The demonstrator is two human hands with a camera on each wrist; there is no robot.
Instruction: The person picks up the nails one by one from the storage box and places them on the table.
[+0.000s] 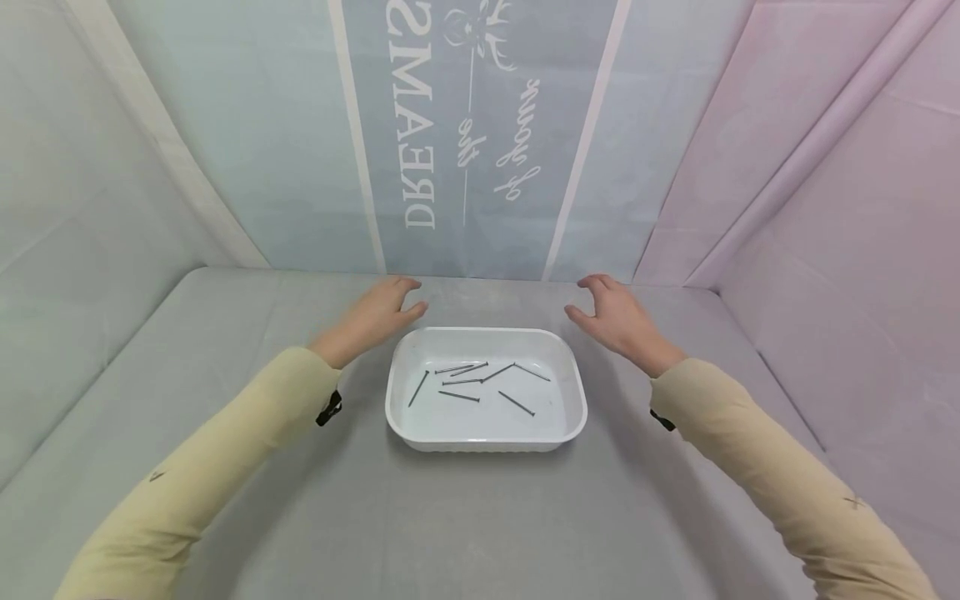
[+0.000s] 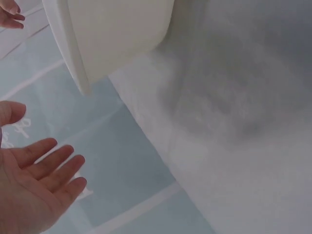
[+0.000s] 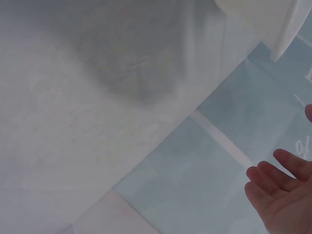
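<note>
A white rectangular dish [image 1: 486, 435] with rounded corners stands on the grey table, and several dark nails [image 1: 517, 403] lie scattered over its bottom. Beyond the dish's far left corner is my left hand [image 1: 378, 312], fingers relaxed and holding nothing. My right hand [image 1: 617, 317] mirrors it past the far right corner, also with nothing in it. In the left wrist view the left palm [image 2: 34, 190] shows with loosely spread fingers, apart from the dish wall [image 2: 112, 34]. The right wrist view shows the right hand [image 3: 285, 192] below the dish's edge [image 3: 285, 34], its fingers slightly bent.
Grey cloth covers the table [image 1: 480, 525]. A pale blue sheet with white lettering [image 1: 416, 125] hangs at the back edge. Light sheets enclose the left side [image 1: 75, 208] and the right side [image 1: 847, 250].
</note>
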